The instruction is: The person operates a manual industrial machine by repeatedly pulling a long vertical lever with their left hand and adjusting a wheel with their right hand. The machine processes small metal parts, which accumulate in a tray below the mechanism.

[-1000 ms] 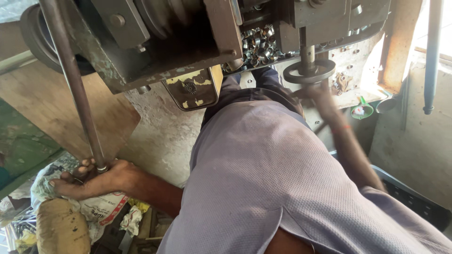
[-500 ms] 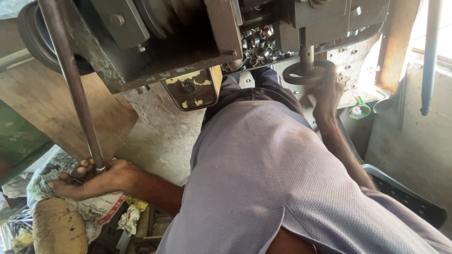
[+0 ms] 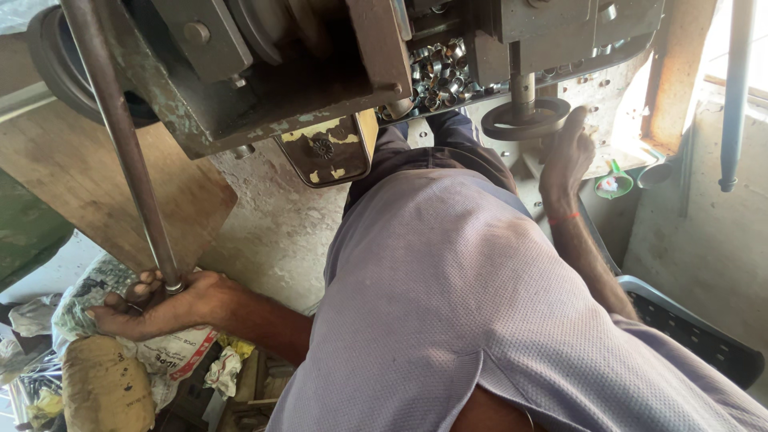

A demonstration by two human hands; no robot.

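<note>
Behind the lever rod (image 3: 120, 144), left hand (image 3: 156, 308) grip wrapped around its half-hidden foot; right hand (image 3: 566, 156) grip unclear

- Shirt (image 3: 480, 304): pale lilac-grey, fine dotted knit, short sleeves, side seam visible.
- Trousers (image 3: 432, 152): dark navy.
- Right hand (image 3: 566, 156): thin red-orange thread round wrist.
- Left hand (image 3: 160, 304): bare, no glove; 2 forearms uncovered.

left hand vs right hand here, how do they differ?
The left hand sits low, its grip closed around the bottom end of the long metal rod. The right hand reaches up, fingers extended against the round handwheel, not clearly wrapped around it. The right wrist wears a red thread; the left shows none. Both touch parts of the same machine.
</note>
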